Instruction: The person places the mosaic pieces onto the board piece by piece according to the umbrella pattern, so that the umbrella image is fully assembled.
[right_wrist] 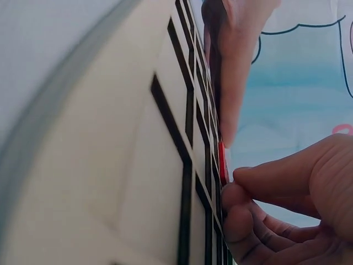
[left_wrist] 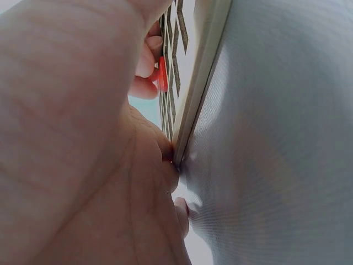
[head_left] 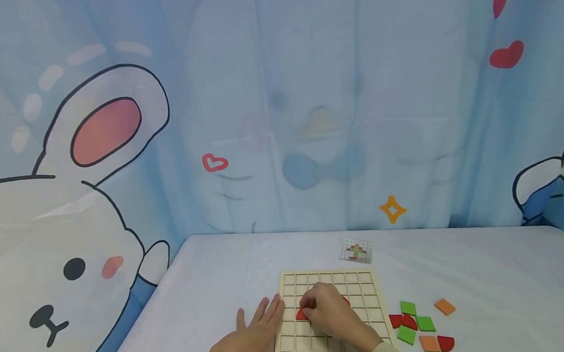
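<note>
A pale wooden grid board (head_left: 367,290) lies on the white table. My left hand (head_left: 256,340), its fingers spread, rests along the board's left edge; in the left wrist view its palm (left_wrist: 110,182) is close beside the board's rim. My right hand (head_left: 331,311) is over the upper middle of the board. Its thumb and fingertips pinch at a red rounded piece (head_left: 301,314), also visible as a red edge (right_wrist: 223,163) right at the fingertips in the right wrist view. Another red piece (head_left: 346,300) on the grid is mostly hidden behind the right hand.
Right of the board lie loose flat pieces: several green squares (head_left: 426,324), orange squares (head_left: 444,306) and red rounded pieces (head_left: 446,343). A small card (head_left: 355,250) with a red and green pattern lies behind the board. A blue printed curtain (head_left: 314,83) hangs at the back.
</note>
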### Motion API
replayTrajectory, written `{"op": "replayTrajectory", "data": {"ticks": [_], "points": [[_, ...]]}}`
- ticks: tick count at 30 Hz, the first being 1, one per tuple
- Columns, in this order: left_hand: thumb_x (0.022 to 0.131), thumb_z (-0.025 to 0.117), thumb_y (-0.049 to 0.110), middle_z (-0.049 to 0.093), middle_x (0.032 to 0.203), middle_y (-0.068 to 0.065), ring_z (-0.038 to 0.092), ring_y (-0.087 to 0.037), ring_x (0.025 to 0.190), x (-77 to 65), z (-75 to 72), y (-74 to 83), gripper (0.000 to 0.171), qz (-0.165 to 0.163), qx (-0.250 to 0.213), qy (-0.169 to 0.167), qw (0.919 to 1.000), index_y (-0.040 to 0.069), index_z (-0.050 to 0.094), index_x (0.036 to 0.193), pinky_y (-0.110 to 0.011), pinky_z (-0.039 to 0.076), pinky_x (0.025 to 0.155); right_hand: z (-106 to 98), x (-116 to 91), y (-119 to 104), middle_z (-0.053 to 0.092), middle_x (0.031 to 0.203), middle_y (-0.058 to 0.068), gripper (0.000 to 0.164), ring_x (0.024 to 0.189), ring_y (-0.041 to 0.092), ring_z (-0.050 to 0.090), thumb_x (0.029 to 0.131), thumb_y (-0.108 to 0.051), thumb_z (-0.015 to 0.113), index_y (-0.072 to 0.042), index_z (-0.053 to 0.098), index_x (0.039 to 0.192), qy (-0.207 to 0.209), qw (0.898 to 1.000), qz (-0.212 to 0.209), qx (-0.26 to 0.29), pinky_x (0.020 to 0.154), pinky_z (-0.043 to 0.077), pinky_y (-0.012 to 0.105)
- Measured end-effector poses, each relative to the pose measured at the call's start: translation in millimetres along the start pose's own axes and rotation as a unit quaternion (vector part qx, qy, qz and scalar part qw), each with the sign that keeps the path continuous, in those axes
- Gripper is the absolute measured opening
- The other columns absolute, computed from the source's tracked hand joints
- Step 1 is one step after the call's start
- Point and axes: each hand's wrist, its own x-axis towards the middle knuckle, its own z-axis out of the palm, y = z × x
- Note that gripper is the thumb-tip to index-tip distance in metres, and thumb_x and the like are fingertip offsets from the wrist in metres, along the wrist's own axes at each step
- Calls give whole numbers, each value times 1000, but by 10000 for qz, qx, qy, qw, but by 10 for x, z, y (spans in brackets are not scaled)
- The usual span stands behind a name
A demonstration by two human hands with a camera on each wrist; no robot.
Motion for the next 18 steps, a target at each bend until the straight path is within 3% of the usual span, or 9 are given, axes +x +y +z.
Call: {"op": "replayTrajectory", "data": {"ticks": [8, 13, 18], "points": [[81, 79, 76, -2, 180, -5, -4, -32, 164, 42, 6, -49, 134, 130, -84, -162, 9997, 11, 7, 174, -82, 2, 115, -199, -27, 30, 71, 90, 1, 6, 78, 14, 64, 95, 0, 74, 1, 80, 96, -200, 9977, 212, 620, 67, 54, 29], [80, 82, 73, 3, 180, -5, 0, -31, 165, 40, 14, -19, 132, 26, -64, -50, 10000, 10, 12, 173, -81, 3, 116, -476, -57, 60, 76, 96, 4, 15, 84, 19, 70, 100, -8, 73, 3, 79, 108, -170, 9909, 485, 1241, 69, 57, 32], [79, 82, 75, 3, 180, -6, -1, -33, 165, 39, 12, -11, 134, -18, -73, -128, 9999, 10, 12, 173, -81, 2, 116, -784, -109, 133, 75, 101, 8, 20, 90, 26, 72, 103, -11, 72, 4, 76, 115, -104, 9864, 772, 1445, 74, 60, 42]]}}
